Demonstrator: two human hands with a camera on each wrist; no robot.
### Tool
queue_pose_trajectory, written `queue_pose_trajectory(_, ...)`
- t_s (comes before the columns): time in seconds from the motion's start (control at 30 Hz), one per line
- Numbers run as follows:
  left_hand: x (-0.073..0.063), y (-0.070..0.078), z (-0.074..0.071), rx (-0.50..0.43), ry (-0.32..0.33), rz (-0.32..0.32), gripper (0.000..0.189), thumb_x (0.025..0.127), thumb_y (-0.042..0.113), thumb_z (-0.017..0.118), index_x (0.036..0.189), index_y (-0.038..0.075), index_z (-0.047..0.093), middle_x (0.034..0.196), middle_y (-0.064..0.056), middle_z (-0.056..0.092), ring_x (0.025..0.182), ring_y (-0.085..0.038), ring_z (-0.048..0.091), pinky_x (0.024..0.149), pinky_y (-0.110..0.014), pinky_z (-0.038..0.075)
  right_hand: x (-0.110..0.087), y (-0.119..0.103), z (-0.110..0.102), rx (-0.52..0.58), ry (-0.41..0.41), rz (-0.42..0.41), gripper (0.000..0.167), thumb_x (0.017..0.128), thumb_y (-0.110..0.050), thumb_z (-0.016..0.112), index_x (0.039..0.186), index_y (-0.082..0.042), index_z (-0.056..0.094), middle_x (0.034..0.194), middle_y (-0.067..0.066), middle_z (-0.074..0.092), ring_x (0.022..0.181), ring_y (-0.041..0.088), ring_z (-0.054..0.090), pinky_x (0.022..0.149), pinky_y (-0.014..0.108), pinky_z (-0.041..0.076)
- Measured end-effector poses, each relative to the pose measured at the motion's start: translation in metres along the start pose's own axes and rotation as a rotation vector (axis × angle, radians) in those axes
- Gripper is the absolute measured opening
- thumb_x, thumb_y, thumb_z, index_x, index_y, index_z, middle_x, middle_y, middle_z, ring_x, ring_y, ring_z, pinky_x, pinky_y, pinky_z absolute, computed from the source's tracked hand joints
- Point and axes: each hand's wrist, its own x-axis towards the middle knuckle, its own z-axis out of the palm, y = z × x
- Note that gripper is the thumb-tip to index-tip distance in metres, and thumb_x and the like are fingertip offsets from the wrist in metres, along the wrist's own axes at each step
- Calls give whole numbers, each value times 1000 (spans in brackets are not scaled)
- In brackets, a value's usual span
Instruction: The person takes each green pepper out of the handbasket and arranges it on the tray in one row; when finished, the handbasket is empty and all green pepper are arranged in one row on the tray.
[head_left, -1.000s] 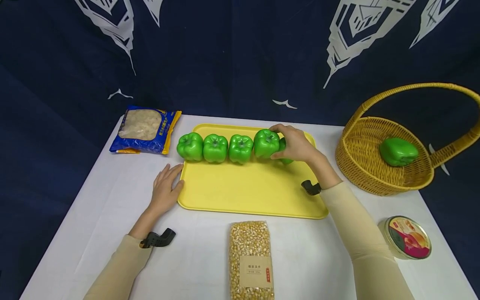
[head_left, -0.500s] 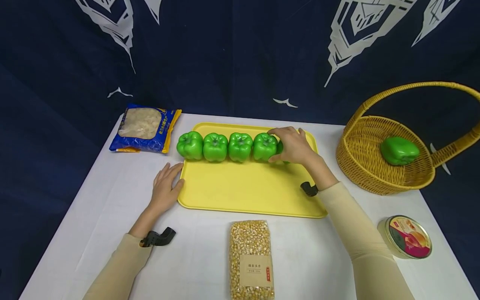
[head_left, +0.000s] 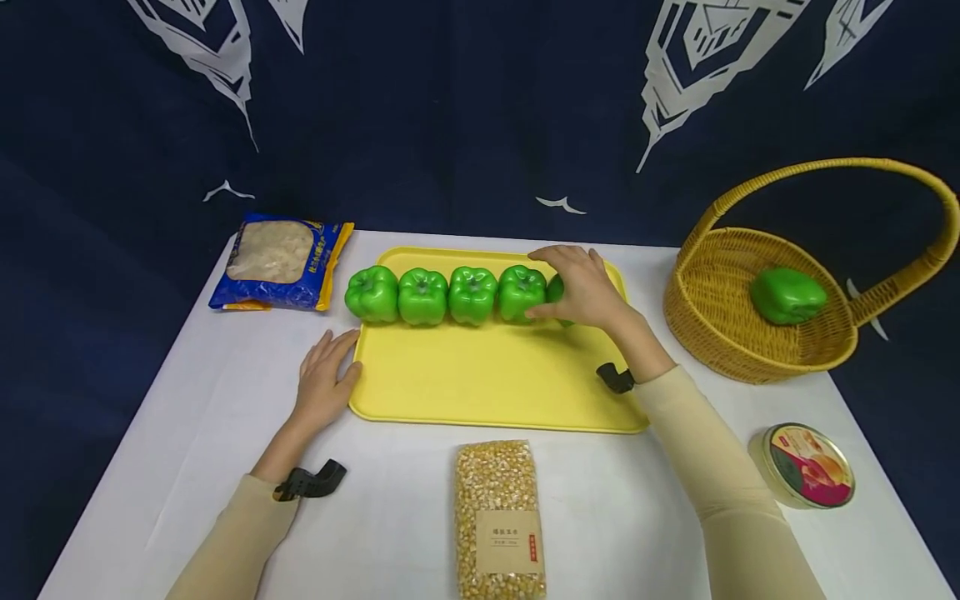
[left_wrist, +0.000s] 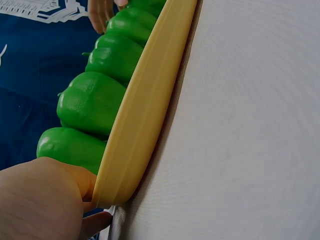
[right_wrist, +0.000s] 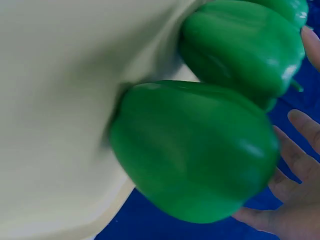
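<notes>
Several green bell peppers [head_left: 472,296] stand in a row along the far side of the yellow tray [head_left: 480,383]. My right hand [head_left: 587,287] is at the right part of the row, thumb and index finger beside one bell pepper [head_left: 521,293]. The rightmost pepper [right_wrist: 195,150] is under this hand, partly hidden in the head view. In the right wrist view its fingers [right_wrist: 300,162] are spread behind the peppers. My left hand [head_left: 324,379] rests at the tray's left edge with fingers extended, its thumb touching the rim in the left wrist view.
A wicker basket [head_left: 697,333] with a tall handle holds another green pepper [head_left: 787,296] at the right. In front of it stands a round can [head_left: 806,467]. A bag of corn kernels [head_left: 498,517] lies before the tray, and a blue packet [head_left: 277,262] lies back left.
The pepper by my right hand has come down level with the others in the row, and the hand has shifted slightly. My left hand stays at the tray. The head view has shifted a little.
</notes>
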Motion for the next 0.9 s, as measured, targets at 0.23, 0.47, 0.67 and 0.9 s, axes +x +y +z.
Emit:
queue_pose_trajectory(0.23, -4, -3, -2, -6, 9, -7, 50, 97, 8, 50, 146, 0, 42, 152, -20, 40, 148, -44, 15, 119, -61, 3, -11, -14, -7, 89, 101, -100, 74, 74, -35, 85, 134, -4, 55, 138, 14, 55, 134, 33, 45, 115, 53, 30)
queue_pose_trajectory(0.47, -6, -1, -5, -9, -2, -14, 51, 97, 7, 49, 146, 0, 40, 153, -21, 38, 148, -44, 13, 119, -61, 3, -42, -9, -23, 134, 166, -102, 68, 75, -27, 85, 132, -4, 56, 138, 14, 54, 130, 33, 47, 109, 52, 39)
queue_pose_trajectory(0.67, -7, 1, -7, -14, 9, -1, 51, 97, 6, 49, 146, -2, 40, 152, -23, 39, 148, -46, 14, 119, -62, 4, -80, 25, -48, 82, 282, 3, 64, 74, -17, 85, 129, -1, 58, 133, 18, 57, 117, 37, 55, 100, 54, 44)
queue_pose_trajectory(0.9, -6, -1, -7, -7, 17, 6, 50, 97, 6, 50, 146, -1, 41, 151, -23, 39, 147, -46, 15, 118, -62, 4, -125, 85, -93, 45, 408, 274, 68, 79, -19, 82, 136, 0, 52, 133, 25, 52, 123, 43, 45, 101, 61, 35)
